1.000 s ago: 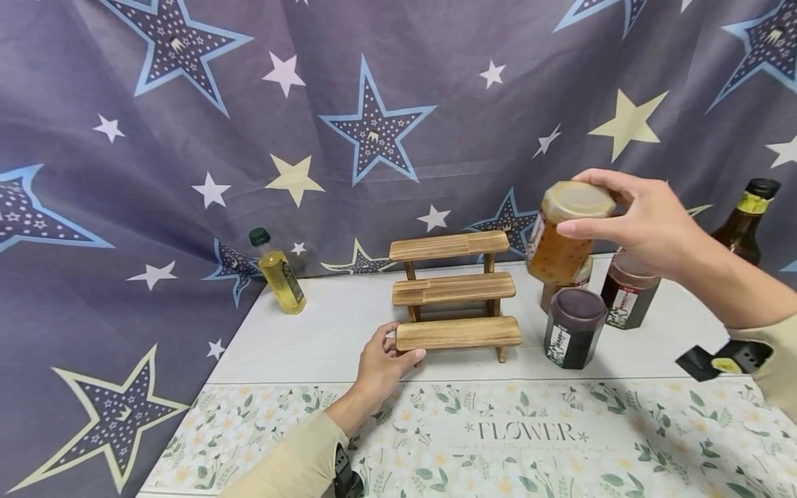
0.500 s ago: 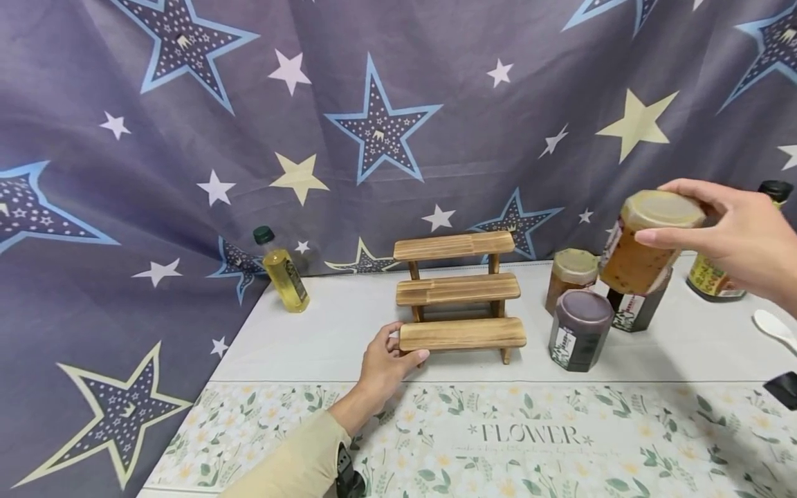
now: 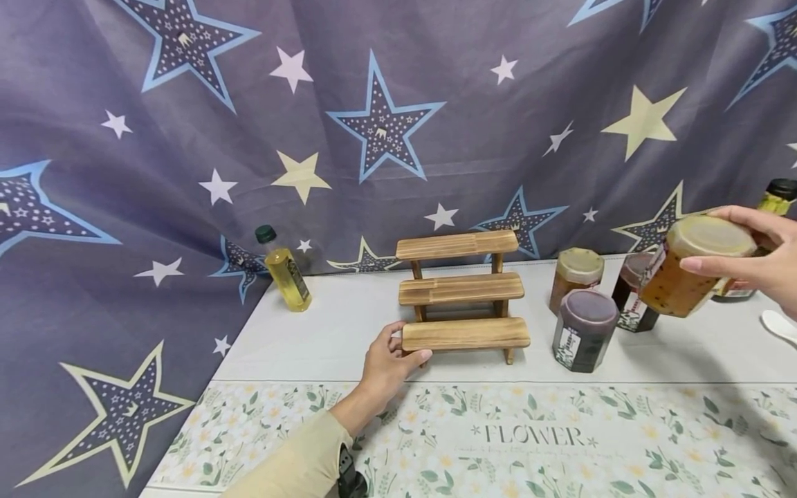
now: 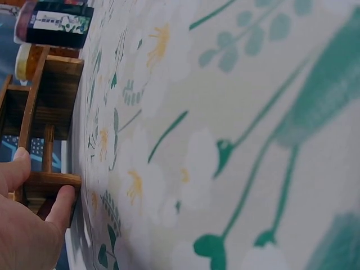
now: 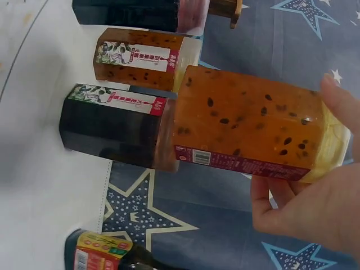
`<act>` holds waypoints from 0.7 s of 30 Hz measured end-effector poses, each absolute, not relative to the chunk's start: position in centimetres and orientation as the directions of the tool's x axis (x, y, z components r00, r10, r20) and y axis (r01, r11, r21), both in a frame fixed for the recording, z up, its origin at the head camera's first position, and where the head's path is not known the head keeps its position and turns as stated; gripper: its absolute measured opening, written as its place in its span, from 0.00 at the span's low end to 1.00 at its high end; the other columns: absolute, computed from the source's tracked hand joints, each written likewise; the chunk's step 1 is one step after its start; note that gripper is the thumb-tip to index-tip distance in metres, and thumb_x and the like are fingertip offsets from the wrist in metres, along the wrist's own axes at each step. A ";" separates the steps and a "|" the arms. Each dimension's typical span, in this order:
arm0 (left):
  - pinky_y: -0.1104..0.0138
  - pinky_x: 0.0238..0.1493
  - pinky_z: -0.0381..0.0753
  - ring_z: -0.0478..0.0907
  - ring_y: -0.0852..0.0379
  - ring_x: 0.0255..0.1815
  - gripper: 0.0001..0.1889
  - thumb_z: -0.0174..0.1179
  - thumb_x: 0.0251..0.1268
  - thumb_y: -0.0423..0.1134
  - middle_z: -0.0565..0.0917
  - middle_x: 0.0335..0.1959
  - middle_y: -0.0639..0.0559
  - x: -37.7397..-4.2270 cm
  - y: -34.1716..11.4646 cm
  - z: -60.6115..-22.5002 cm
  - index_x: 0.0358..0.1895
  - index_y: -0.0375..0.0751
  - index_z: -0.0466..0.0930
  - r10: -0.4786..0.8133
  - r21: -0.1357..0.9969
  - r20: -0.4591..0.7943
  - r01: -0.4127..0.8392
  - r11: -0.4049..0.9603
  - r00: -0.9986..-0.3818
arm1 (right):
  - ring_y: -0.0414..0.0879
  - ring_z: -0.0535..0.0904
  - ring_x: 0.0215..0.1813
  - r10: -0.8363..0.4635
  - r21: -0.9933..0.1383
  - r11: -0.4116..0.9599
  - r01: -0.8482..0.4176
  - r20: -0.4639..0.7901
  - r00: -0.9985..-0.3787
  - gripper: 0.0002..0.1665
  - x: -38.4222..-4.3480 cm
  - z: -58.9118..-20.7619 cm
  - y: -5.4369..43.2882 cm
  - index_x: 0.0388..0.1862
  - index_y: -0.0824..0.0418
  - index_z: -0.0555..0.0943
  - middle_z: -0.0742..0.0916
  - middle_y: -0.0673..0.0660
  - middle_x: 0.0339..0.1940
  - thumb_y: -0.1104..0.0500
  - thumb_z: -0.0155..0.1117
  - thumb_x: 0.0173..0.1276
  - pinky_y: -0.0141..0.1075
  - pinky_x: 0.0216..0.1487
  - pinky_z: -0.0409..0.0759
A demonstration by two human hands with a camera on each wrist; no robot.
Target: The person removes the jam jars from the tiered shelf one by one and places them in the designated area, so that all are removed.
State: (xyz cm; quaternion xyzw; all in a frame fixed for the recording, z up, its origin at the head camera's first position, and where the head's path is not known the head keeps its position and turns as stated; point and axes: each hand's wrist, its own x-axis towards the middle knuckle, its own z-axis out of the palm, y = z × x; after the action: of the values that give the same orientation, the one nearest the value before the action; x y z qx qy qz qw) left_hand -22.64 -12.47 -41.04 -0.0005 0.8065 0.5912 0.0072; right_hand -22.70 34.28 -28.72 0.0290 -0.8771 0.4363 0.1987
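My right hand (image 3: 772,256) grips an orange jam jar (image 3: 697,266) by its pale lid, thumb on the near side. The jar is tilted and held off the table; dark seeds show through it in the right wrist view (image 5: 242,121). My left hand (image 3: 382,366) holds the left end of the lowest step of a small three-tier wooden stand (image 3: 463,334), with thumb and fingers around it in the left wrist view. Right of the stand are a dark purple jar (image 3: 585,332), another orange jar (image 3: 575,273) behind it, and a dark red jar (image 3: 631,294).
An oil bottle (image 3: 286,273) with a green cap stands at the back left. Behind my right hand is a dark sauce bottle (image 5: 107,253). A white spoon (image 3: 778,325) lies at the right. A star-patterned curtain (image 3: 311,90) hangs behind the table.
The orange jar in my right hand has moved right and downward, away from the stand, uncovering the jars behind. My left hand stays on the stand.
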 end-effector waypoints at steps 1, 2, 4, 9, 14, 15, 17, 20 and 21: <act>0.63 0.48 0.81 0.78 0.48 0.53 0.40 0.71 0.56 0.39 0.80 0.51 0.42 -22.6 -12.5 -41.0 0.70 0.40 0.61 0.007 0.954 -0.013 -0.010 0.301 -1.000 | 0.32 0.75 0.25 0.128 -0.760 0.607 -0.234 0.384 -0.914 0.30 -22.6 -28.9 34.4 0.50 0.37 0.72 0.77 0.33 0.31 0.63 0.75 0.56 0.31 0.16 0.75; 0.63 0.49 0.81 0.78 0.48 0.53 0.40 0.71 0.56 0.39 0.80 0.51 0.42 -22.6 -12.5 -41.1 0.70 0.40 0.61 0.008 0.954 -0.013 -0.010 0.300 -1.000 | 0.31 0.75 0.24 0.132 -0.761 0.603 -0.240 0.392 -0.911 0.31 -22.6 -29.0 34.5 0.49 0.37 0.72 0.78 0.33 0.30 0.64 0.75 0.55 0.30 0.17 0.75; 0.62 0.49 0.81 0.78 0.48 0.53 0.40 0.71 0.56 0.39 0.80 0.51 0.42 -22.7 -12.5 -41.1 0.70 0.40 0.61 0.009 0.954 -0.012 -0.009 0.300 -1.000 | 0.31 0.74 0.23 0.125 -0.757 0.600 -0.260 0.410 -0.904 0.31 -22.5 -29.2 34.8 0.47 0.38 0.72 0.78 0.34 0.28 0.66 0.75 0.54 0.27 0.17 0.73; 0.63 0.48 0.81 0.78 0.48 0.52 0.40 0.71 0.56 0.38 0.80 0.51 0.42 -22.7 -12.5 -41.1 0.70 0.39 0.61 0.006 0.954 -0.013 -0.010 0.299 -1.000 | 0.33 0.72 0.26 0.100 -0.751 0.602 -0.273 0.410 -0.907 0.30 -22.1 -30.0 34.9 0.45 0.41 0.74 0.79 0.37 0.27 0.67 0.76 0.52 0.23 0.22 0.69; 0.64 0.48 0.81 0.79 0.48 0.52 0.39 0.71 0.55 0.38 0.80 0.51 0.42 -22.8 -12.5 -41.1 0.70 0.39 0.62 0.003 0.953 -0.011 -0.009 0.302 -1.000 | 0.33 0.74 0.30 0.093 -0.785 0.581 -0.217 0.328 -0.940 0.31 -21.8 -32.0 34.6 0.53 0.46 0.73 0.78 0.42 0.35 0.65 0.76 0.54 0.24 0.26 0.73; 0.64 0.48 0.81 0.79 0.48 0.52 0.39 0.71 0.55 0.39 0.80 0.51 0.42 -22.8 -12.5 -41.2 0.70 0.39 0.62 0.003 0.953 -0.011 -0.010 0.303 -1.000 | 0.32 0.74 0.32 0.092 -0.787 0.586 -0.194 0.302 -0.949 0.33 -21.8 -32.4 34.5 0.57 0.47 0.72 0.77 0.45 0.39 0.63 0.76 0.56 0.24 0.27 0.73; 0.64 0.48 0.81 0.79 0.48 0.52 0.39 0.71 0.55 0.39 0.80 0.51 0.42 -22.8 -12.5 -41.2 0.70 0.39 0.62 0.003 0.952 -0.012 -0.010 0.306 -1.000 | 0.39 0.74 0.40 0.110 -0.770 0.625 -0.128 0.249 -0.962 0.41 -21.8 -33.2 34.3 0.67 0.51 0.66 0.74 0.54 0.49 0.56 0.75 0.57 0.27 0.33 0.75; 0.63 0.49 0.81 0.78 0.48 0.52 0.39 0.71 0.55 0.39 0.80 0.51 0.42 -22.8 -12.5 -41.2 0.70 0.40 0.62 0.006 0.952 -0.012 -0.010 0.305 -1.000 | 0.58 0.67 0.56 0.138 -0.743 0.669 -0.037 0.172 -0.975 0.54 -21.7 -34.1 34.0 0.76 0.61 0.56 0.67 0.69 0.64 0.48 0.74 0.58 0.45 0.47 0.75; 0.63 0.49 0.81 0.78 0.48 0.52 0.39 0.71 0.55 0.39 0.79 0.51 0.42 -22.8 -12.5 -41.2 0.70 0.40 0.62 0.007 0.953 -0.012 -0.009 0.303 -1.000 | 0.65 0.62 0.59 0.148 -0.732 0.681 -0.017 0.161 -0.976 0.57 -21.6 -34.3 33.9 0.76 0.64 0.54 0.63 0.72 0.67 0.46 0.74 0.57 0.52 0.49 0.73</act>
State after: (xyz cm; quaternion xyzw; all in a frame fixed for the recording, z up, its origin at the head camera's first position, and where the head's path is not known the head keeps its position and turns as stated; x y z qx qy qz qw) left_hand -22.76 -12.50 -41.19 -0.0005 0.8071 0.5903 0.0069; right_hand -21.60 33.85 -34.29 -0.0360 -0.9110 0.3976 0.1038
